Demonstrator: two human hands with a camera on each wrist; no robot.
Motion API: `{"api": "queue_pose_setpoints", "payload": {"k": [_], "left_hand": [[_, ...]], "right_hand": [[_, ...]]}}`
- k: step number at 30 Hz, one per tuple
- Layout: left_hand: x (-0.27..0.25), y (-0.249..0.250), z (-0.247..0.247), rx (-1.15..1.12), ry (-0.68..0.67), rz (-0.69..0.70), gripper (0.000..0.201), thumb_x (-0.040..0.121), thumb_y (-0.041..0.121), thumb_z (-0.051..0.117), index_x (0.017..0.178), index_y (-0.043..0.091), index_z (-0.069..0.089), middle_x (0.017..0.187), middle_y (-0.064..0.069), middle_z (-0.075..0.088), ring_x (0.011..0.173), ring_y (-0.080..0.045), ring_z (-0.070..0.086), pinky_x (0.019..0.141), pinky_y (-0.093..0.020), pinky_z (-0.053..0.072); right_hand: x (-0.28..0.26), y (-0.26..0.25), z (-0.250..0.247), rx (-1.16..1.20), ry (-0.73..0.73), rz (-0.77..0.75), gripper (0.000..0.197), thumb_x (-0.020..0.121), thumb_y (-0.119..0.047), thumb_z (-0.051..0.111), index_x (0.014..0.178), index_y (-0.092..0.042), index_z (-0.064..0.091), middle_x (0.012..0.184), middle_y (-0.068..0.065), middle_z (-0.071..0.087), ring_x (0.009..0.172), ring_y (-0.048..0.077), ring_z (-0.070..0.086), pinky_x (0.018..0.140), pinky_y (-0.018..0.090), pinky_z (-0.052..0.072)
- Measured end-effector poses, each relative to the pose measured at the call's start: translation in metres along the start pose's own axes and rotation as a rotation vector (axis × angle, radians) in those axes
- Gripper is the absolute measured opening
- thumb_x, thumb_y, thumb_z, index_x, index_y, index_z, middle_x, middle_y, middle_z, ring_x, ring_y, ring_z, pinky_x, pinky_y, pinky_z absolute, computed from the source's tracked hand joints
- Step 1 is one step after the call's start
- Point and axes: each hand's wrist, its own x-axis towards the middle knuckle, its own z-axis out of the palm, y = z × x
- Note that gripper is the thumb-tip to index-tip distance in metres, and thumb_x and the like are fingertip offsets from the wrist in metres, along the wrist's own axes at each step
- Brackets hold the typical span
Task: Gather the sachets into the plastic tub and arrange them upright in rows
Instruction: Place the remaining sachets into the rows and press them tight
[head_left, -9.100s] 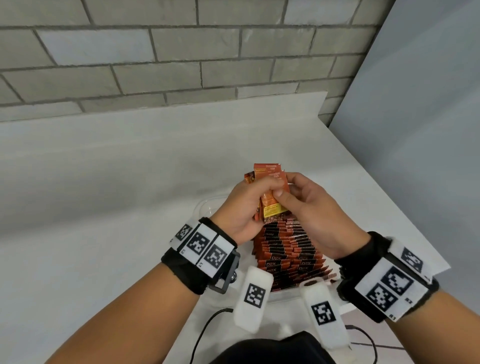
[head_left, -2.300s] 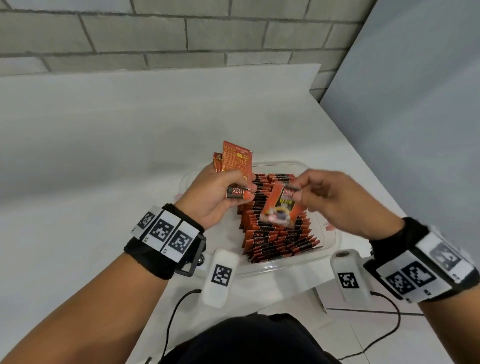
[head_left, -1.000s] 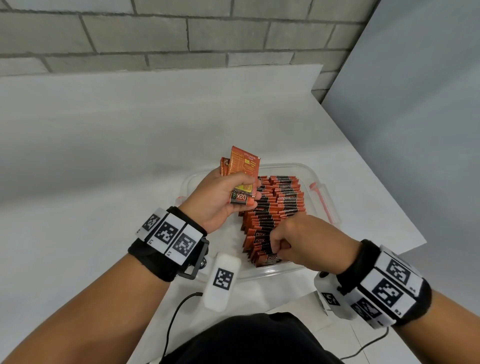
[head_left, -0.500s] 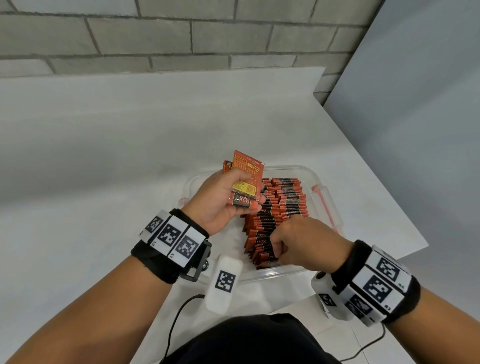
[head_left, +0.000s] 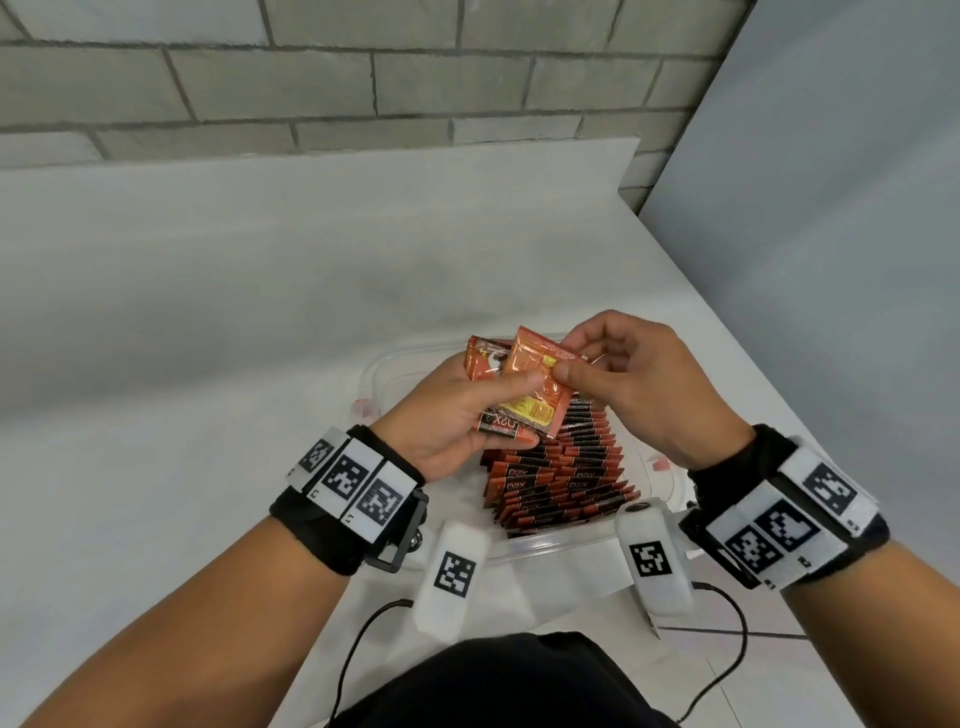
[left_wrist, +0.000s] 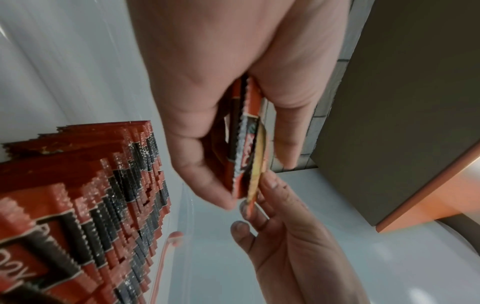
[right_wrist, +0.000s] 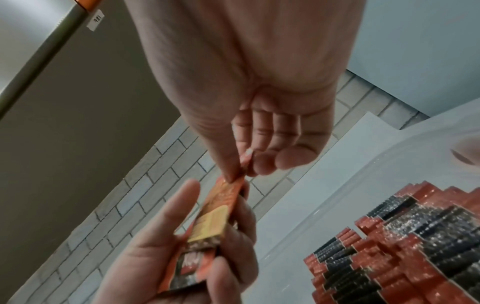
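Left hand (head_left: 457, 410) clutching small bunch of orange-and-black foil sachets (head_left: 511, 402) above clear plastic tub (head_left: 535, 545), long axis tilted up toward grey brick wall (head_left: 363, 78); right hand (head_left: 631, 384) pinching front sachet's top corner. Upright rows of sachets (head_left: 563, 478) in tub, near white surface's (head_left: 208, 312) right front corner.

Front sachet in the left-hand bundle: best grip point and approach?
Pinch the front sachet at its upper right edge, coming from the right. That edge fans clear of the bundle, while the left hand covers its lower left. The right hand pinches there.

sachets (head_left: 563, 483): orange-red with black bands | tub (head_left: 524, 551): clear, red clips | wall (head_left: 363, 78): grey brick | table (head_left: 208, 312): white
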Motion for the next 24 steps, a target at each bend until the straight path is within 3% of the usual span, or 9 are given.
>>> {"api": "queue_pose_setpoints", "payload": {"k": [3,6,8,10,13,15,18,20,24], "left_hand": [[0.001,0.003,-0.001,-0.089,0.069,-0.019,0.045,0.074,0.049,0.057,0.101,0.014,0.063,0.081,-0.006,0.066,0.070,-0.017,0.062,0.067,-0.031,0.056],[0.003,0.005,-0.003,-0.226,0.123,-0.006,0.032,0.080,0.037,0.060,0.098,0.011,0.063,0.083,-0.009,0.067,0.072,-0.019,0.064,0.068,-0.034,0.057],[0.003,0.005,-0.003,-0.268,0.133,0.027,0.016,0.087,0.012,0.057,0.101,0.007,0.062,0.092,-0.011,0.071,0.083,-0.022,0.068,0.076,-0.037,0.057],[0.002,0.003,-0.004,-0.239,0.131,0.063,0.021,0.089,-0.001,0.051,0.106,0.005,0.062,0.097,-0.011,0.072,0.089,-0.023,0.068,0.079,-0.037,0.057],[0.001,0.003,-0.005,-0.219,0.130,0.101,0.027,0.089,-0.004,0.051,0.113,0.004,0.060,0.102,-0.014,0.071,0.090,-0.023,0.069,0.073,-0.033,0.059],[0.001,0.003,-0.004,-0.219,0.134,0.116,0.027,0.088,-0.006,0.052,0.110,0.006,0.062,0.101,-0.014,0.071,0.089,-0.024,0.070,0.076,-0.035,0.059],[0.001,0.001,-0.001,-0.176,0.126,0.134,0.026,0.086,-0.008,0.054,0.105,0.007,0.064,0.098,-0.012,0.072,0.089,-0.023,0.070,0.076,-0.035,0.059],[0.000,0.001,-0.001,-0.141,0.115,0.127,0.027,0.082,-0.006,0.058,0.105,0.008,0.063,0.100,-0.013,0.070,0.092,-0.024,0.068,0.077,-0.036,0.058],[-0.001,0.002,0.001,-0.083,0.090,0.100,0.029,0.084,-0.007,0.057,0.108,0.010,0.062,0.105,-0.013,0.069,0.098,-0.026,0.066,0.086,-0.044,0.054]], "right_hand": [[-0.001,-0.002,-0.001,0.003,0.143,-0.154,0.019,0.082,-0.010,0.072,0.078,-0.024,0.060,0.076,-0.008,0.062,0.071,0.010,0.057,0.067,0.030,0.050],[-0.008,0.000,0.005,-0.113,0.071,-0.279,0.019,0.076,-0.009,0.077,0.076,-0.023,0.064,0.082,-0.008,0.057,0.076,0.004,0.053,0.067,0.017,0.043],[-0.013,0.005,0.010,-0.211,-0.052,-0.250,0.017,0.072,-0.012,0.081,0.078,-0.022,0.069,0.084,-0.011,0.051,0.078,-0.004,0.049,0.069,0.010,0.036],[-0.015,0.009,0.012,-0.228,-0.122,-0.202,0.017,0.071,-0.015,0.082,0.082,-0.022,0.070,0.086,-0.011,0.049,0.077,-0.007,0.047,0.069,0.008,0.035],[-0.016,0.009,0.011,-0.139,-0.052,-0.104,0.023,0.077,-0.026,0.078,0.094,-0.028,0.064,0.093,-0.009,0.058,0.077,0.000,0.054,0.069,0.012,0.041],[-0.016,0.009,0.011,-0.040,-0.033,0.025,0.029,0.080,-0.031,0.074,0.102,-0.027,0.056,0.094,-0.009,0.065,0.079,0.007,0.062,0.073,0.021,0.050],[-0.017,0.009,0.013,0.069,-0.103,0.131,0.029,0.082,-0.022,0.073,0.106,-0.020,0.056,0.080,-0.001,0.071,0.075,0.019,0.068,0.072,0.035,0.056],[-0.016,0.008,0.012,0.136,-0.092,0.115,0.024,0.085,-0.009,0.069,0.105,-0.017,0.059,0.071,0.000,0.068,0.068,0.019,0.066,0.068,0.034,0.055],[-0.012,0.004,0.006,0.177,-0.031,0.062,0.035,0.092,0.000,0.056,0.110,-0.030,0.063,0.074,-0.001,0.054,0.065,0.011,0.057,0.063,0.025,0.053]]}}
